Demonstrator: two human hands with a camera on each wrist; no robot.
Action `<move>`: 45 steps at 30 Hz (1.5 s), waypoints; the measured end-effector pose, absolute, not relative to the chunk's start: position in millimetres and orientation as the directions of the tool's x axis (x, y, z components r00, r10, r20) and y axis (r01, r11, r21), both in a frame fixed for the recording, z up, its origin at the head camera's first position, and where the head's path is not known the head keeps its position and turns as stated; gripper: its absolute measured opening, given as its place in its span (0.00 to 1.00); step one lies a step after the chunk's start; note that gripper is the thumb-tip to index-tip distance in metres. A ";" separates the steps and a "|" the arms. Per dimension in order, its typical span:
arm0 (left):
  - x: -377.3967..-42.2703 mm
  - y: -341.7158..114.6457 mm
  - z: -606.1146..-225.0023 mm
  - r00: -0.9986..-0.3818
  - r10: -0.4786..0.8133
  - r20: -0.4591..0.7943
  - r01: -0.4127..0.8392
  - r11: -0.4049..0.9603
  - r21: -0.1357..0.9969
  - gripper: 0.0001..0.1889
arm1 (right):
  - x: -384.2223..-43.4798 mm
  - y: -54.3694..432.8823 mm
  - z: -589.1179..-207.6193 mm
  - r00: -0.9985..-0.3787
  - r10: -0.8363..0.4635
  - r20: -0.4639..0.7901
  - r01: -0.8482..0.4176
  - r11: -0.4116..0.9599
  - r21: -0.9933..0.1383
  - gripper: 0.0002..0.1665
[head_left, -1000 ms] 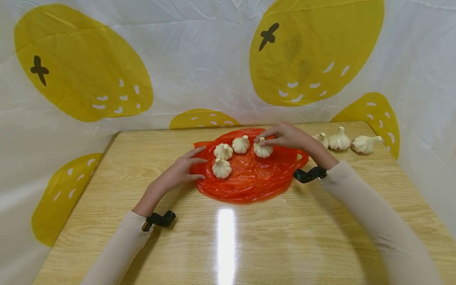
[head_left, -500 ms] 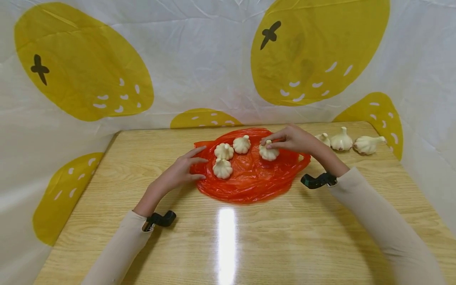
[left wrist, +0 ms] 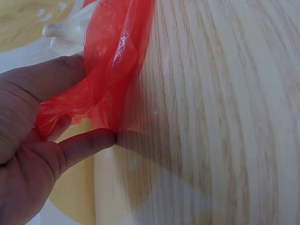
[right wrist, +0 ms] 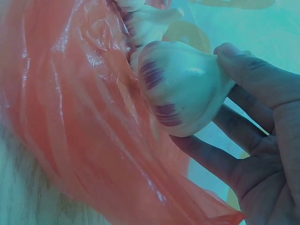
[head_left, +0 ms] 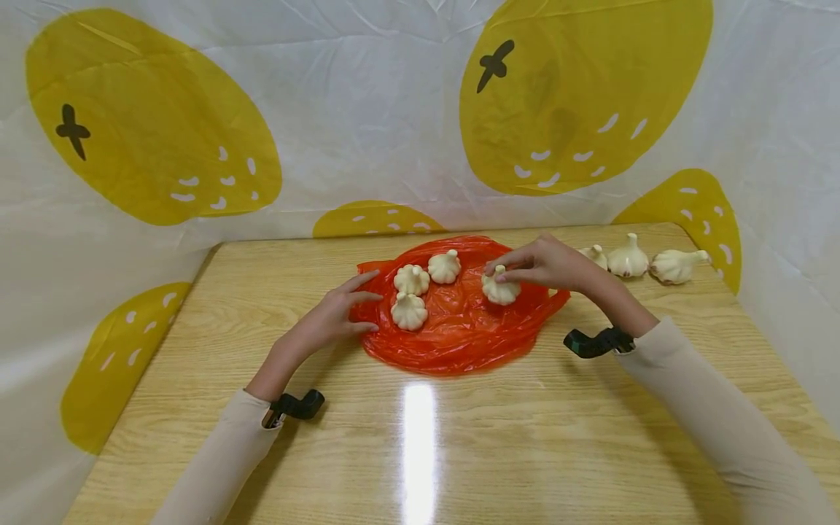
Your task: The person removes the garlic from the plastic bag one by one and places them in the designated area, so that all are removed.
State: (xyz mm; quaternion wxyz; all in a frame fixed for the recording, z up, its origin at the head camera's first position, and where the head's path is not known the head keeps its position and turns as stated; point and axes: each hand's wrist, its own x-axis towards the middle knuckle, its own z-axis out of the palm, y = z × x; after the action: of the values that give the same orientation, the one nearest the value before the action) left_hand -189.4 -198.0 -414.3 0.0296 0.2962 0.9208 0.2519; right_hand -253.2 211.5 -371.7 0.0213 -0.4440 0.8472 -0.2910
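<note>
My right hand (head_left: 551, 264) grips a garlic bulb (head_left: 502, 289) by its neck and upper side, over the right part of a red plastic bag (head_left: 459, 354). In the right wrist view the bulb (right wrist: 180, 89) shows purple patches at its base, with the thumb near its stem. On the bag's left part sit three more bulbs: a rear one (head_left: 444, 267), a middle one (head_left: 411, 279) and a front one (head_left: 409, 311). At the bag's left edge rests my left hand (head_left: 328, 317), fingers spread. The left wrist view has the crumpled bag edge (left wrist: 110, 61) between thumb and fingers.
Right of the bag, on the wooden table (head_left: 315, 459), stand a partly hidden garlic bulb (head_left: 594, 255), an upright one (head_left: 628, 257) and one on its side (head_left: 676, 267). A white cloth (head_left: 367, 117) with yellow fruit prints rises behind the table and along its sides.
My right hand has moved to the right and a little toward me, carrying the garlic bulb along over the bag. The left hand and the other bulbs keep their places.
</note>
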 end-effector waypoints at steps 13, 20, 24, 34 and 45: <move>-187.5 -197.3 -415.4 -0.822 0.560 0.102 0.531 0.691 0.491 0.26 | -240.6 223.9 -365.8 -0.573 -0.768 0.288 -0.778 0.399 -0.485 0.14; -187.2 -196.9 -415.0 -0.828 0.553 0.097 0.523 0.698 0.489 0.26 | -238.0 229.1 -364.8 -0.574 -0.762 0.299 -0.779 0.397 -0.484 0.15; -187.2 -196.7 -415.3 -0.828 0.554 0.093 0.522 0.698 0.491 0.26 | -235.8 232.0 -364.7 -0.590 -0.753 0.290 -0.763 0.402 -0.506 0.15; -187.4 -196.3 -415.3 -0.827 0.554 0.096 0.525 0.701 0.482 0.26 | -229.4 239.5 -360.0 -0.581 -0.749 0.317 -0.773 0.386 -0.503 0.17; -186.3 -196.4 -415.4 -0.828 0.553 0.095 0.523 0.700 0.486 0.26 | -225.1 246.9 -358.1 -0.573 -0.746 0.339 -0.779 0.366 -0.509 0.18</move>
State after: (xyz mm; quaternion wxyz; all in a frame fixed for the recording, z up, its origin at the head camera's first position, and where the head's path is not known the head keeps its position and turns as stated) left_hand -186.3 -196.4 -415.4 0.0294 0.2920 0.9214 0.2547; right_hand -225.1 246.9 -358.1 -0.0254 -0.4614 0.8262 -0.3223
